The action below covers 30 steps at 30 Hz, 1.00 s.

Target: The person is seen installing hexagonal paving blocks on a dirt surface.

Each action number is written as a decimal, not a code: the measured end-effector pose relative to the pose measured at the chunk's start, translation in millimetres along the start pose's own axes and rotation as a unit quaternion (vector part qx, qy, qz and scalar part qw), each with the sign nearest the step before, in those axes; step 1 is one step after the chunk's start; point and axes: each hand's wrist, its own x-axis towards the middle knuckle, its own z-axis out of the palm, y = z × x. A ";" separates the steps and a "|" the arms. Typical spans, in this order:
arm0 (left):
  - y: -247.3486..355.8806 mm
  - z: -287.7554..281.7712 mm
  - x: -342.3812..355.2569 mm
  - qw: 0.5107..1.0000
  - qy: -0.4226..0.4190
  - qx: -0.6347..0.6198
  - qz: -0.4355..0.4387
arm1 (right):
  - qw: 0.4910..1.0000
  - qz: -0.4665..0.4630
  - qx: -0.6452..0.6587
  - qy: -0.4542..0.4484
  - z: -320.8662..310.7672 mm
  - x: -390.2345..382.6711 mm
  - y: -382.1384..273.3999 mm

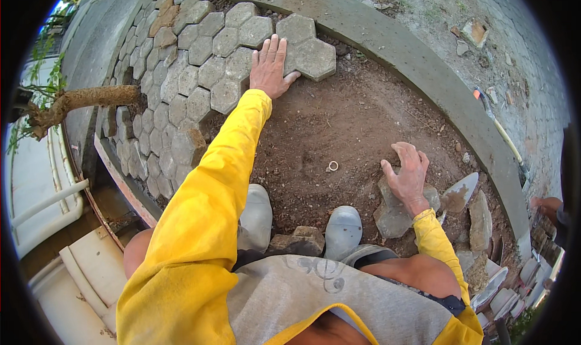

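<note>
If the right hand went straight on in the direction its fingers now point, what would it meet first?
Probably the grey concrete border, beyond a stretch of bare soil. The height of the right hand is hard to judge, so it might brush the soil sooner.

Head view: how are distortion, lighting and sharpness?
Head view: black corners, and the grey curb looks bowed, likely fisheye bending; head view: soft daylight, no hard shadows on the soil; head view: left hand and hexagonal pavers look sharp.

No text, labels, numbers or signs can be read.
</note>
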 end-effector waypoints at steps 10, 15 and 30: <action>-13.6 -18.3 10.0 0.996 -0.071 0.044 -0.034 | 0.963 -0.194 -0.112 -0.153 -5.8 181.9 -63.7; -5.6 -18.5 13.2 0.992 -0.116 0.039 -0.035 | 0.990 -0.122 -0.056 -0.030 81.5 236.9 -93.3; -0.9 -5.4 -5.3 0.996 -0.072 -0.026 -0.041 | 0.994 -0.074 0.072 -0.016 97.4 250.6 -100.0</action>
